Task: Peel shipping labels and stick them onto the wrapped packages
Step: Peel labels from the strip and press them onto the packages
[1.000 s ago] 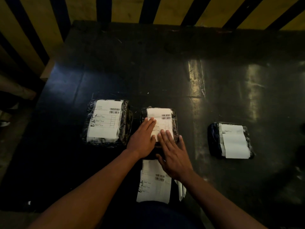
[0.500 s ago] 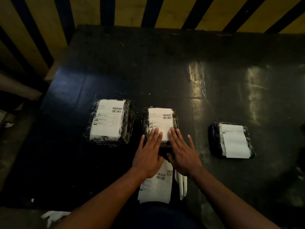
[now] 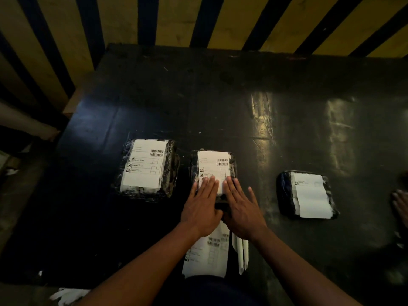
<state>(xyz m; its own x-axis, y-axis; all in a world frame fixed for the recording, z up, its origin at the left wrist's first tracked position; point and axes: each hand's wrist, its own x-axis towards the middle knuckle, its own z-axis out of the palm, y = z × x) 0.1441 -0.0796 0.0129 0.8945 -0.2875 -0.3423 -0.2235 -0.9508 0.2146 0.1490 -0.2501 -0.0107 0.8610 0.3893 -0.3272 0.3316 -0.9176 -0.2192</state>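
Note:
Three black wrapped packages lie on the dark table (image 3: 220,102), each with a white shipping label on top. The middle package (image 3: 213,166) is under both my hands. My left hand (image 3: 202,206) lies flat with straight fingers pressing the near left part of its label. My right hand (image 3: 241,208) lies flat beside it, fingers on the label's near right part. The left package (image 3: 146,167) and the right package (image 3: 306,194) are untouched. A sheet of loose labels (image 3: 208,252) lies at the near edge, partly hidden by my wrists.
Narrow white backing strips (image 3: 241,252) lie right of the label sheet. White paper scraps (image 3: 66,294) lie on the floor at the near left. Another person's fingers (image 3: 400,202) show at the right edge. A yellow and black slatted wall (image 3: 198,21) stands behind the table.
Both hands have slid toward me down the middle package's label, from its centre to its near end. My head has dropped slightly; the packages have not moved.

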